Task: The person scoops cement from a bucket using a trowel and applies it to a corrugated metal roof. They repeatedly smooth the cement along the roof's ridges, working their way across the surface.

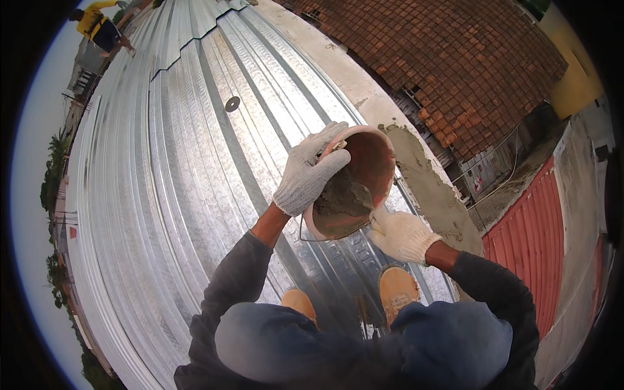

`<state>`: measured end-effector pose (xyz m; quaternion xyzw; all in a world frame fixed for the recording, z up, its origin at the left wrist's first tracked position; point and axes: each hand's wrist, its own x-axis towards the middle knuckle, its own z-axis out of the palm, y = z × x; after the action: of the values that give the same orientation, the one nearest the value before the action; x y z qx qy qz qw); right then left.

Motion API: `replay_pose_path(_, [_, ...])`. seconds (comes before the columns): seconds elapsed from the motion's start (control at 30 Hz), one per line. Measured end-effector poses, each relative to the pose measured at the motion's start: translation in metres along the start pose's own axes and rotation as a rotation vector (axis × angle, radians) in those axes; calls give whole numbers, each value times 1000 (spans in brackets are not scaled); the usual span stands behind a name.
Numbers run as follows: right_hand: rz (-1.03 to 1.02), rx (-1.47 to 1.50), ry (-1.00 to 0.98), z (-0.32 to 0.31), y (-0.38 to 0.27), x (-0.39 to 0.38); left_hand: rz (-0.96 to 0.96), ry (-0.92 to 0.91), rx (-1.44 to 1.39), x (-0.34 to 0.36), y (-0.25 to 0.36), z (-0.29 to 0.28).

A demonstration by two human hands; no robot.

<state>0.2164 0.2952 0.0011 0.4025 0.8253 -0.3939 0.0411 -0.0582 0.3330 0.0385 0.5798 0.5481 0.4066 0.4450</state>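
Observation:
My left hand (313, 168), in a grey-white knitted glove, is closed on the upper left rim of a reddish bucket (377, 156). The bucket is tilted, so its mouth faces me, and a thin wire handle hangs at its lower left. Wet grey mortar (335, 208) lies in its lower part. My right hand (403, 235), in a cream glove, is closed at the bucket's lower right rim. It grips what looks like a trowel (359, 198), whose mortar-coated blade reaches into the bucket; the glove hides its handle.
I am on a ribbed metal roof (195, 162); a small dark disc (232, 104) lies on it. Along its right edge runs a wall top with fresh mortar (422, 175). Beyond are a tiled roof (455, 65) and red sheeting (533, 234). Another person (97, 26) is at the far left.

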Motion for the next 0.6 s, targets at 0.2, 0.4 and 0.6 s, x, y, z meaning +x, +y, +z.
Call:
replay_pose_path(0.2, [-10, 303, -70, 0, -18, 6, -43, 37, -198, 3, -12, -1])
replay_pose_path(0.4, [190, 704, -267, -18, -34, -5, -92, 85, -247, 0, -5, 0])
replay_pose_path(0.6, [199, 806, -215, -35, -33, -22, -86, 212, -174, 8, 3, 2])
